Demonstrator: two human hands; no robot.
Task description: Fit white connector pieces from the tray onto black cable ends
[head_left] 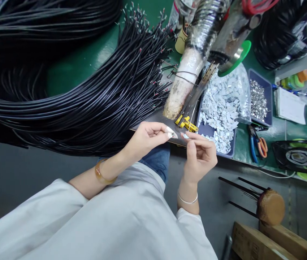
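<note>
My left hand [150,137] pinches something small and whitish at its fingertips, too small to make out. Close to its right, my right hand [200,153] has thumb and index finger pressed together near a tiny pale piece, also too small to name. Both hands are at the table's front edge, fingertips a short gap apart. Just beyond them lie a yellow clamp-like part [187,123] and the lower end of a white wrapped tube [179,90]. A large bundle of black cables [102,97] spreads to the left, its stripped ends pointing toward the tube.
Right of the hands, a tray [232,146] holds many small pale pieces, and another bin [269,104] holds metal parts. Pliers [253,144], scissors [262,147], a paper pad [290,104] and a black fan [299,157] lie farther right. Below stand a stool [271,207] and cardboard boxes [256,242].
</note>
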